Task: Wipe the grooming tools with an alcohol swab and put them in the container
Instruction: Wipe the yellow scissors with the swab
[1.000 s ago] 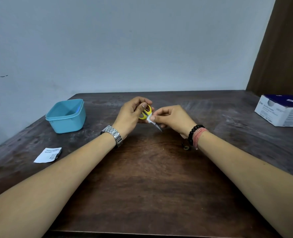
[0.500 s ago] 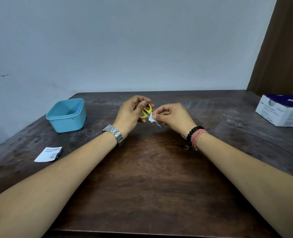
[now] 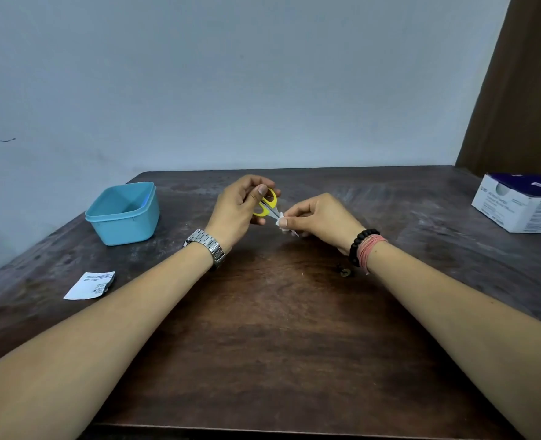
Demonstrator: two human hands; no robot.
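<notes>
Mid frame: left hand (image 3: 237, 211) grips yellow scissors (image 3: 267, 204); right hand (image 3: 320, 220) pinches swab (image 3: 282, 222) round blades. Sharp tips could poke fingers w/ a slip. Blue box (image 3: 123, 214) waits left.

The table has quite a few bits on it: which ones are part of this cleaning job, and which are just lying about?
Part of the job:
- yellow-handled scissors, gripped by the left hand
- white swab, pinched on the blades by the right hand
- blue container

Just lying about:
- torn white wrapper, probably the swab's
- white and purple box
- small dark object near the right wrist
</notes>
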